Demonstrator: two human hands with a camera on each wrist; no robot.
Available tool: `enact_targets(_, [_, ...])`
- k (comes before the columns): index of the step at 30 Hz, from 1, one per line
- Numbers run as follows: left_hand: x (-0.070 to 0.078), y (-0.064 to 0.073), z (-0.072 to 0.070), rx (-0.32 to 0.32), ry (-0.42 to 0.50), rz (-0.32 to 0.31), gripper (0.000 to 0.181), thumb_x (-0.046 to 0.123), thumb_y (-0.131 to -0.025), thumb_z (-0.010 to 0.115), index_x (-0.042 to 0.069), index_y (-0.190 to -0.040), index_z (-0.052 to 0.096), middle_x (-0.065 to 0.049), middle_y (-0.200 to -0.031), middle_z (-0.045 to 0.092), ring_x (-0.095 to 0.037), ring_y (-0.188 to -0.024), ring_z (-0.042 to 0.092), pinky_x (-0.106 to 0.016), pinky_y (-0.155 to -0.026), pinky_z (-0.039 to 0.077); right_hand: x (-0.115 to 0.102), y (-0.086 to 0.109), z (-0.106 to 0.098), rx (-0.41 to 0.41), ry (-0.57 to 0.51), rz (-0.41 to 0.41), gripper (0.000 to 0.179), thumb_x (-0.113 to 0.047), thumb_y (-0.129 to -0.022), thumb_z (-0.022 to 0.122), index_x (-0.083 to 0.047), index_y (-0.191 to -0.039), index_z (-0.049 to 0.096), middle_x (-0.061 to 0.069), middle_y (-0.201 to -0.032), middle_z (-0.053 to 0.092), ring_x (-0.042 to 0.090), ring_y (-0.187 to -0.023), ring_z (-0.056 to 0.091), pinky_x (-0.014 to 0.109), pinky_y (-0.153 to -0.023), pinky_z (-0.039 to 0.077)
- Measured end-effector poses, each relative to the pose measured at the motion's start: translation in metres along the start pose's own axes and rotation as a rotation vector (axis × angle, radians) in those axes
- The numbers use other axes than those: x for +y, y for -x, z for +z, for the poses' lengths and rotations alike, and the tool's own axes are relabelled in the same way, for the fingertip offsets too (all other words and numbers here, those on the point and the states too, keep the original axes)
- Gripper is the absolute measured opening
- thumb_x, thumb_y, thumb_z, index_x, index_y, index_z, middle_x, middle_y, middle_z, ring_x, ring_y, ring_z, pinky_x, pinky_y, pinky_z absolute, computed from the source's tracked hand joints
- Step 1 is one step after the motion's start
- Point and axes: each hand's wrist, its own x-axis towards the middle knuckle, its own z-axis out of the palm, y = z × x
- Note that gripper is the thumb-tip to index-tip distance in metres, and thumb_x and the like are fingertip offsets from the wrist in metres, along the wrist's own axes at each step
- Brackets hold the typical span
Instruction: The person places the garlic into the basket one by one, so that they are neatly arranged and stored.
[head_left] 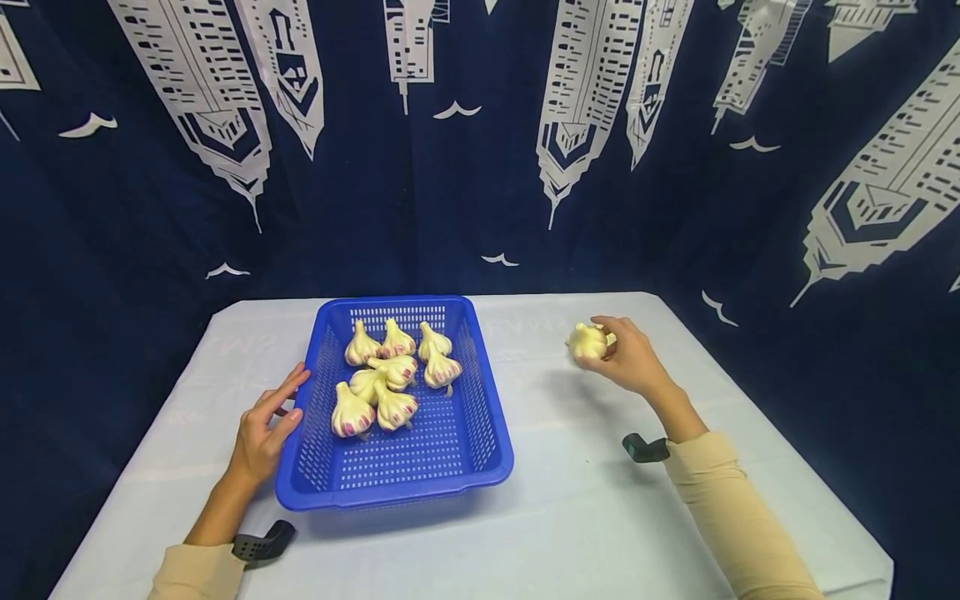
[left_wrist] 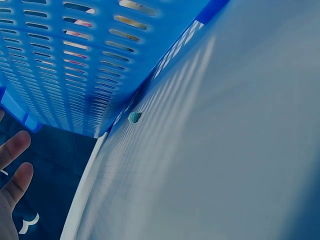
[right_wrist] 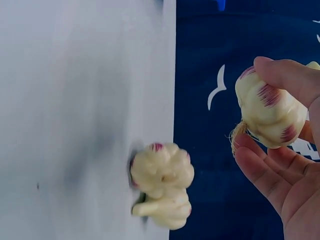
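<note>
A blue plastic basket with slotted walls stands left of centre on the table, holding several garlic bulbs with purple streaks. My left hand is at the basket's left side, fingers extended along the rim; the left wrist view shows two of its fingertips beside the wall. Over the right part of the table, my right hand holds one garlic bulb between thumb and fingers. In the right wrist view that bulb shows its stringy roots, raised off the table.
Two more garlic bulbs lie touching each other on the white tablecloth in the right wrist view; my right hand seems to hide them from the head view. A dark blue printed curtain hangs behind the table. A small greenish speck shows below the basket.
</note>
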Motion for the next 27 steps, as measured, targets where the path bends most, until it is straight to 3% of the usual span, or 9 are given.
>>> enact_targets(19, [0.000, -0.001, -0.002, -0.011, -0.011, -0.013, 0.050, 0.006, -0.085, 0.051, 0.000, -0.134, 0.060, -0.017, -0.142, 0.053, 0.004, -0.099, 0.051, -0.013, -0.074, 0.037, -0.026, -0.012, 0.016, -0.027, -0.095, -0.016, 0.066, -0.026, -0.076, 0.085, 0.003, -0.129, 0.058, 0.020, -0.118, 0.058, 0.027, -0.082, 0.067, 0.040, -0.071, 0.056])
enact_targets(23, [0.000, -0.001, -0.001, -0.006, -0.004, -0.019, 0.050, 0.006, -0.084, 0.052, 0.000, -0.133, 0.060, -0.017, -0.141, 0.053, 0.005, -0.099, 0.051, -0.013, -0.074, 0.036, -0.033, -0.014, 0.017, -0.037, -0.093, -0.012, 0.068, -0.029, -0.076, 0.085, 0.002, -0.130, 0.057, 0.020, -0.121, 0.057, 0.027, -0.082, 0.069, 0.048, -0.094, 0.042])
enact_targets(25, [0.000, -0.001, -0.001, -0.007, -0.006, -0.018, 0.050, 0.006, -0.084, 0.051, 0.000, -0.134, 0.060, -0.017, -0.141, 0.053, 0.005, -0.099, 0.051, -0.013, -0.074, 0.036, -0.036, -0.015, 0.017, -0.037, -0.084, -0.014, 0.069, -0.030, -0.077, 0.085, 0.002, -0.131, 0.057, 0.020, -0.124, 0.057, 0.027, -0.083, 0.070, 0.054, -0.097, 0.031])
enact_targets(27, [0.000, -0.001, -0.001, -0.010, -0.012, -0.013, 0.050, 0.006, -0.085, 0.051, 0.000, -0.134, 0.060, -0.018, -0.141, 0.053, 0.004, -0.099, 0.051, -0.013, -0.074, 0.036, -0.040, -0.017, 0.016, -0.036, -0.081, -0.017, 0.069, -0.031, -0.077, 0.085, 0.002, -0.131, 0.057, 0.020, -0.125, 0.057, 0.027, -0.084, 0.071, 0.056, -0.096, 0.028])
